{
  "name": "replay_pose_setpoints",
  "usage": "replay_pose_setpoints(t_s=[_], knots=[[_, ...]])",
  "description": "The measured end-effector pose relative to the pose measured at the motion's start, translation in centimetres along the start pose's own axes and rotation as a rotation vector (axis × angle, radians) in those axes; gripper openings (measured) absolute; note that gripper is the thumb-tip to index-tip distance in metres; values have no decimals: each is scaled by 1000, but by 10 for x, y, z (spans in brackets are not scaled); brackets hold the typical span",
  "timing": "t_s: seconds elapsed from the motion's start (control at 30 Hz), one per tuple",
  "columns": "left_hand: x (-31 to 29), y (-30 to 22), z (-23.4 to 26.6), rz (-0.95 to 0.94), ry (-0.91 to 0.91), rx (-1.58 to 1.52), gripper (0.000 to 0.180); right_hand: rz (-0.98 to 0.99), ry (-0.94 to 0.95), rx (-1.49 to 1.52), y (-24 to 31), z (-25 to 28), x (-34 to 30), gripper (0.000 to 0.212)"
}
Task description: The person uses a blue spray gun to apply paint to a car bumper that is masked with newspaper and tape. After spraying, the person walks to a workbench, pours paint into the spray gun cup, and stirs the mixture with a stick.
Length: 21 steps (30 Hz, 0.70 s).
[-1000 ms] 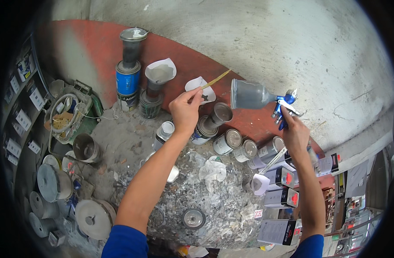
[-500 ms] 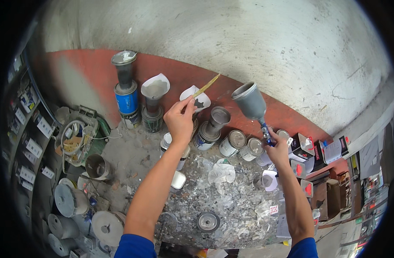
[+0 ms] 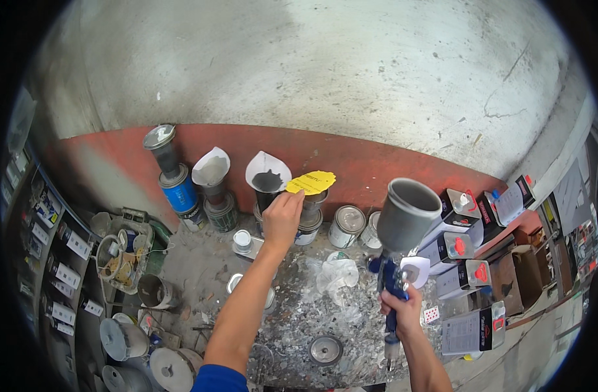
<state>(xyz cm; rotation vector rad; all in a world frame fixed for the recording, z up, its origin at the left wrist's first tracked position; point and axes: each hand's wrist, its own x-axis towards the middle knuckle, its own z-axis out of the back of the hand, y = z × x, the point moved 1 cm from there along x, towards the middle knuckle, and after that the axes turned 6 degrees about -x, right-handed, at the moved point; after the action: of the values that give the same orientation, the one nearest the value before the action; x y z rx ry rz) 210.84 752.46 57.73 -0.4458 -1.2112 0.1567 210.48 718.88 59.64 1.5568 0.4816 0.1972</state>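
My left hand point(image 3: 283, 219) pinches a torn yellow piece of card point(image 3: 315, 182) by its lower left end, held flat side toward me. Just behind it stands a white paper cone strainer point(image 3: 260, 164) with a dark grey patch inside. The fingers of my right hand point(image 3: 405, 311) wrap round the blue handle of a spray gun point(image 3: 392, 277). Its grey cup point(image 3: 410, 221) points up, its rim open and grey inside. I cannot see the bottom of the cup.
A second paper strainer point(image 3: 211, 167) and a blue paint can point(image 3: 179, 193) stand by the red-and-white wall. Lidded cans point(image 3: 348, 221) line the back of the paint-crusted bench point(image 3: 292, 326). Rectangular tins point(image 3: 465, 330) crowd the right, shelves point(image 3: 54, 261) the left. A round lid point(image 3: 326, 351) lies in front.
My right hand has brought the spray gun lower and nearer. The yellow card has turned from edge-on to show its flat face. The whole view has shifted too.
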Motion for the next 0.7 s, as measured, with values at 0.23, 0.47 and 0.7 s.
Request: replay_pose_setpoints(t_s=[0.23, 0.47, 0.7], knots=[[-13, -3, -20, -146, 125, 129, 16, -19, -63, 89, -11, 40, -38, 18], [-7, -6, -25, -262, 195, 192, 22, -39, -102, 33, -8, 53, -48, 17], [-19, -2, -24, -220, 221, 263, 23, -29, -97, 66, -11, 60, -54, 16]])
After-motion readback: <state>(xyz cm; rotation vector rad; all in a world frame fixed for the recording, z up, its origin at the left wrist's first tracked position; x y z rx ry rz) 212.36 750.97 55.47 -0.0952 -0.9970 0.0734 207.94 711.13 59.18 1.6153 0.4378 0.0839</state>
